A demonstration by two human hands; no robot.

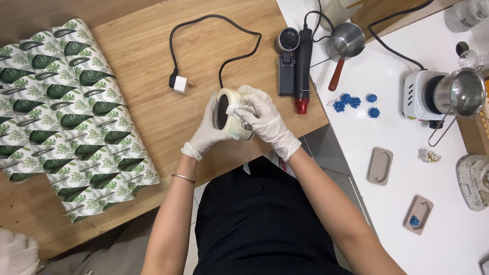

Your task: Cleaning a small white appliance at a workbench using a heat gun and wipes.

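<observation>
Both my hands wear white gloves. My left hand [206, 133] cradles a small cream-coloured round electric warmer [230, 113], tilted so its dark top faces left. My right hand [266, 118] presses a small white wad [233, 109] against the warmer's side. The warmer's black cord [239, 57] loops across the wooden table [153, 56] to a white plug [180, 83] lying loose on the wood.
Leaf-printed boxes [66, 112] lie in rows at the left. A black heat gun with a red tip [303, 66] and a black device [287, 61] lie by the table's right edge. On the white table [397, 127] are a steel pot [347, 43], blue wax shapes [351, 102], a hotplate with pot [448, 94] and grey moulds [380, 166].
</observation>
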